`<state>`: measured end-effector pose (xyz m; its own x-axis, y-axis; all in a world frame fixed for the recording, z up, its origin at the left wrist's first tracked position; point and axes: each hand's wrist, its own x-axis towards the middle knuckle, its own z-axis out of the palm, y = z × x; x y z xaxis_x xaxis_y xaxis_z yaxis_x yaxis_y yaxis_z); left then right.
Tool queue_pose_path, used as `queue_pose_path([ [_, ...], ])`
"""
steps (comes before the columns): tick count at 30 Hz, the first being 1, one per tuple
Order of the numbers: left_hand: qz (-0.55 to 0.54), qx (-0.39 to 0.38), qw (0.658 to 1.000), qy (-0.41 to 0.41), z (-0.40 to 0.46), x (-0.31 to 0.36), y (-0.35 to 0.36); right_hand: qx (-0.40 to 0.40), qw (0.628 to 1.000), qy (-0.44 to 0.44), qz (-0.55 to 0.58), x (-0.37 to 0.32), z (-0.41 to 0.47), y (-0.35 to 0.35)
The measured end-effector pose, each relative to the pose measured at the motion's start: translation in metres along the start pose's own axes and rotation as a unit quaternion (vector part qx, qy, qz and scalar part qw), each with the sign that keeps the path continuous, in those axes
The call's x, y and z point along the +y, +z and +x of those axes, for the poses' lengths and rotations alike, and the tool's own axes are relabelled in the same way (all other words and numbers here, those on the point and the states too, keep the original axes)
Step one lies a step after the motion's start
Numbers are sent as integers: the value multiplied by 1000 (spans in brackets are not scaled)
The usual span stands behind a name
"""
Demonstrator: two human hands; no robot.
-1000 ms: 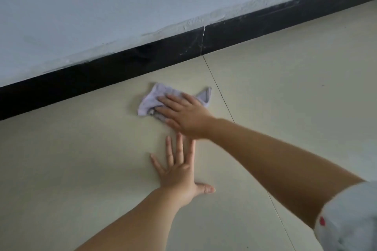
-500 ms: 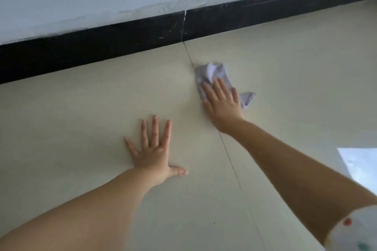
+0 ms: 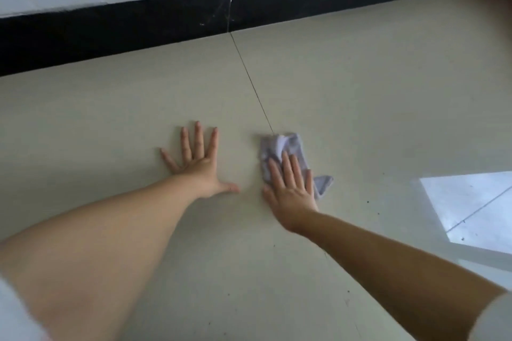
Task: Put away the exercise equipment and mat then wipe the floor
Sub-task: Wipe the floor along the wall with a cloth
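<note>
My right hand (image 3: pixel 291 191) presses the cloth (image 3: pixel 282 151) flat-fingered to scrub the floor (image 3: pixel 360 108); my left hand (image 3: pixel 198 163), spread, props me.

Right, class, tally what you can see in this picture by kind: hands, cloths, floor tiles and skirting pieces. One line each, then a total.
Hands: 2, the left hand flat on the floor, the right hand pressing the cloth
Cloths: 1, the pale cloth
Floor tiles: 2, meeting at the tile joint
Skirting pieces: 2, the black skirting split by a seam
Total: 7
</note>
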<state>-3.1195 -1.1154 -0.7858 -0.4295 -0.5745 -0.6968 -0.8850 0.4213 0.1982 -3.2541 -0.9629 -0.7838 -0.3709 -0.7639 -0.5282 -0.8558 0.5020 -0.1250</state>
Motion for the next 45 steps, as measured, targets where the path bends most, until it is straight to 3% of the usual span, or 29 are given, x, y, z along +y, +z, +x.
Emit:
queue_pose_path([
  [3,-1,20,1000,19,2,-3,4,-28,991,-132,-14,-3,-28,18],
  [5,3,27,999,29,1,-11,2,38,987,-149,-50,30,-15,18],
  [7,33,43,997,55,-6,-25,-2,114,993,22,3,68,4,3],
  [9,78,109,987,89,-17,-46,1,77,972,199,100,95,11,-11],
  [11,82,189,972,114,-35,-68,17,59,956,251,137,82,3,-11],
  [13,57,226,966,110,-55,-89,39,90,967,205,122,40,-13,9],
  [18,31,228,972,48,-90,-112,72,117,988,-19,99,-78,-84,80],
  [21,17,202,979,-5,-111,-116,85,100,988,-80,87,-120,-113,104],
  [25,-1,130,986,-105,-132,-104,91,79,979,-98,159,-129,-125,96],
  [28,-32,67,986,-147,-158,-80,71,-2,974,-101,201,-123,-121,56],
  [31,-63,72,990,-99,-195,-50,31,-84,984,-84,129,-121,-122,-7],
  [34,-62,92,993,-51,-240,-38,-16,-86,988,-43,117,-114,-141,-73],
  [40,-83,99,991,-39,-347,-22,-112,-48,956,121,262,-110,-222,-206],
  [45,-73,74,994,-29,-441,-2,-190,-48,962,106,246,-125,-302,-311],
])
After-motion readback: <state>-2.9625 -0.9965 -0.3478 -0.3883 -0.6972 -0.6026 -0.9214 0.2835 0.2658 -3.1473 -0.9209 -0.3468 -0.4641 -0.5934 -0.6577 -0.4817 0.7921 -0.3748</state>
